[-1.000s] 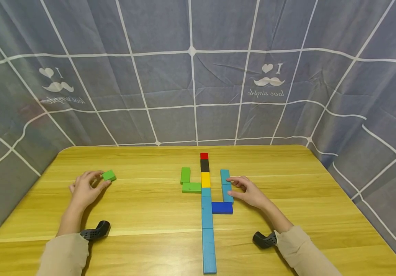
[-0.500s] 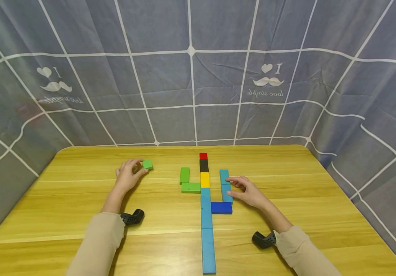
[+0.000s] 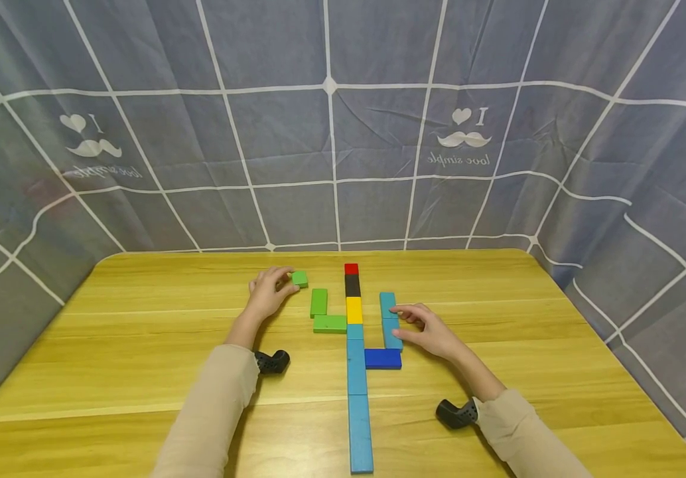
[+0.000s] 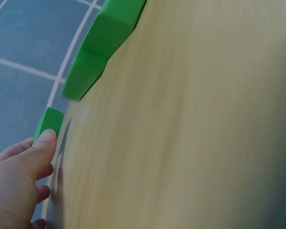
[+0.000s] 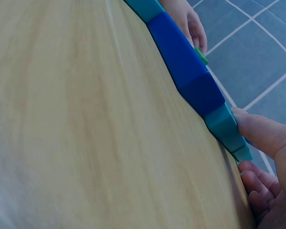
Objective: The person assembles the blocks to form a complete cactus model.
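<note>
My left hand (image 3: 267, 292) pinches a small green block (image 3: 299, 279) between thumb and fingers, up and left of the green pieces on the table. In the left wrist view, the thumb lies across that block (image 4: 50, 121), beside its shadow on the wood. One green block (image 3: 318, 303) stands lengthwise, touching a crosswise green block (image 3: 330, 324). My right hand (image 3: 429, 330) rests its thumb and forefinger at the right side of two light blue blocks, the far one (image 3: 387, 302) and the near one (image 3: 391, 336). A dark blue block (image 3: 383, 359) meets the near one's lower end.
A central column runs toward me: red block (image 3: 351, 269), black block (image 3: 352, 285), yellow block (image 3: 354, 310), then several light blue blocks (image 3: 359, 431). The wooden table (image 3: 140, 358) ends at a grey curtain (image 3: 379, 133) with white lines. Black devices sit at both wrists.
Carrying the small green block, my left hand has moved right across the table, from the far left to near the green blocks. The right hand stays in place.
</note>
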Motion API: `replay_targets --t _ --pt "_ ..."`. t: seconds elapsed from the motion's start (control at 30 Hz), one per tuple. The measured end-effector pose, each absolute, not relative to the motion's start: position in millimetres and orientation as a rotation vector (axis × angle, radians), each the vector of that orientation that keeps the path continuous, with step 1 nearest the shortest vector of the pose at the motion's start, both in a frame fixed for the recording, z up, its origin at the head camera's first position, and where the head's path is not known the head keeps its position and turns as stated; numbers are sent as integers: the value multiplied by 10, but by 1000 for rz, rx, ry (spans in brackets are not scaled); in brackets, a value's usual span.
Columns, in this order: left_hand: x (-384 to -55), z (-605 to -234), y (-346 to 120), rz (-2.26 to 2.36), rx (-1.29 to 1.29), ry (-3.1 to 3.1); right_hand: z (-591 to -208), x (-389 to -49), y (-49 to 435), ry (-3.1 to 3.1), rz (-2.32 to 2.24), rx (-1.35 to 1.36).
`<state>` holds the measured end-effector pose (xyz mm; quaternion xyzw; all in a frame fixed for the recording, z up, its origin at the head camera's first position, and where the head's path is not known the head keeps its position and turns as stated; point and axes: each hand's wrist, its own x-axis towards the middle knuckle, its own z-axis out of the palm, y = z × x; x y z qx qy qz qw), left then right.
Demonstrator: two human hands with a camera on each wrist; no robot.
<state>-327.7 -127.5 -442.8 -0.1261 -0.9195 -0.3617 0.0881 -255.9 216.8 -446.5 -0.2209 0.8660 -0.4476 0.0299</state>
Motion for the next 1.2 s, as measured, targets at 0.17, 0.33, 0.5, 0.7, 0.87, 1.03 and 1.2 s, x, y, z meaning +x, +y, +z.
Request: replay_targets --t 0.17,0.33,0.5,0.7,0.87,1.03,1.2 --pt "-3321 -4422 -1133 -1050 -417 -2778 -4464 -2566 2169 2649 -1398 -692" --pt "-3349 -4408 -1052 -1022 -449 -2796 -4464 -2569 2171 2647 -1400 -687" --pt "-3361 -4408 -1014 -988 -459 -2811 -4435 -2550 2150 2660 -1378 -666" --pt "-3368 -4415 -1001 -960 -471 -2843 -4227 -2433 2070 2635 -1397 -673" --pt "-3380 -4422 -1013 -1004 -470 -2861 -4136 -2383 2043 2631 -1379 -663" --pt "-3398 -4403 -1004 -1086 -419 -2893 -4136 -2383 2044 2626 -1393 -664" --pt "-3401 -4386 -986 -1114 -389 -2893 -4135 -2379 2046 2629 -1394 -667"
